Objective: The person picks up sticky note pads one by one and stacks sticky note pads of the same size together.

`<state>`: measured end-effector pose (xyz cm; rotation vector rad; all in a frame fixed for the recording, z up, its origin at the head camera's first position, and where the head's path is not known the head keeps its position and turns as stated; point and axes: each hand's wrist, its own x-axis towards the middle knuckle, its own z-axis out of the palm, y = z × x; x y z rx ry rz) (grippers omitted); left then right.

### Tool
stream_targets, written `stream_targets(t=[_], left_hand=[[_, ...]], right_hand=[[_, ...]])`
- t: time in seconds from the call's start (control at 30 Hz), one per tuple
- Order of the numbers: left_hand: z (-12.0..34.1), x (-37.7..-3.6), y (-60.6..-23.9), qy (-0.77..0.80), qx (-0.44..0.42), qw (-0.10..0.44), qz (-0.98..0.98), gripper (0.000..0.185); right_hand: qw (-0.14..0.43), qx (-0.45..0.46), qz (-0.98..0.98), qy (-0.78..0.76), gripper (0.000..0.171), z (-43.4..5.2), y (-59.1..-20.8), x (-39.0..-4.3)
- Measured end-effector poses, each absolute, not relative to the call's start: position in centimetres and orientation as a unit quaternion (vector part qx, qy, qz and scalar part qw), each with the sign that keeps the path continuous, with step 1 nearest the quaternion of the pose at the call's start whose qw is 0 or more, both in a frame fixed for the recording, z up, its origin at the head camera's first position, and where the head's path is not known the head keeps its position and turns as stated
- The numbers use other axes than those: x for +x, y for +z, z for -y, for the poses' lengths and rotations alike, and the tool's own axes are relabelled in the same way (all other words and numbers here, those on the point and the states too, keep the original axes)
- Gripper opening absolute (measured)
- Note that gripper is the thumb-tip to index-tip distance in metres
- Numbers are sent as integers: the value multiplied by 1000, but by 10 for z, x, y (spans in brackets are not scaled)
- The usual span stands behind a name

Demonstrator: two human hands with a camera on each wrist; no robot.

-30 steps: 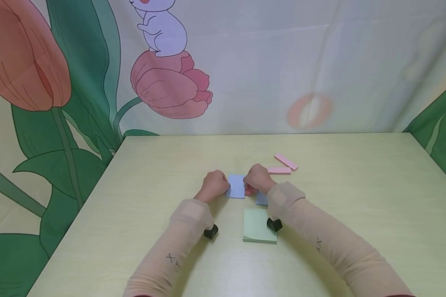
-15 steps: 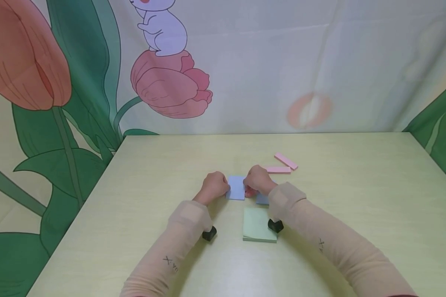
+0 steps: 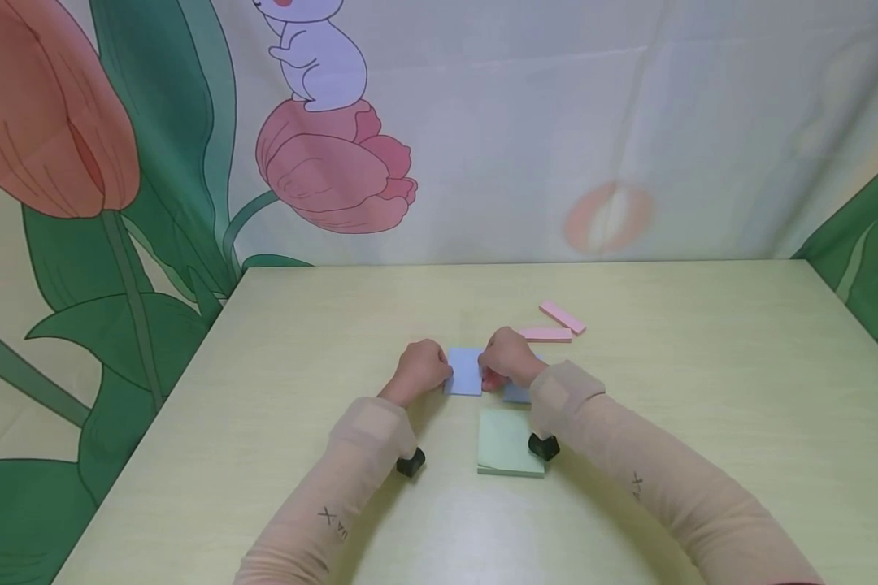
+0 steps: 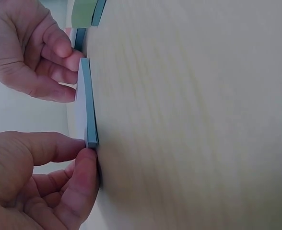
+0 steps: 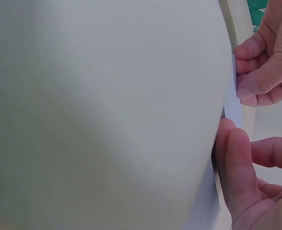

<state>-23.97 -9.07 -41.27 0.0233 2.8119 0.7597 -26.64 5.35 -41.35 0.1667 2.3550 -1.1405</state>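
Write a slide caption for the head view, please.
Left hand and right hand flank a blue pad, with a green pad nearer and pink strips beyond.

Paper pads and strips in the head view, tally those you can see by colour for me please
Blue: 2 (held pad, partly hidden pad)
Green: 1 (square stack)
Pink: 2 (slanted strip, level strip)
Total: 5
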Motion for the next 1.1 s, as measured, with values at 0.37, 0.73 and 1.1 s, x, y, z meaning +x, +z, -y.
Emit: stream_targets(t=[0.37, 0.73, 1.1], left_hand=[[92, -239, -413, 274, 5, 116, -955, 14], [97, -242, -417, 301, -3, 123, -946, 10], [84, -236, -410, 248, -16, 98, -964, 28]], right_hand=[[250, 53, -850, -460, 9, -56, -409, -258], [247, 34, -851, -462, 13, -57, -400, -255], [236, -12, -868, -438, 18, -74, -390, -251]])
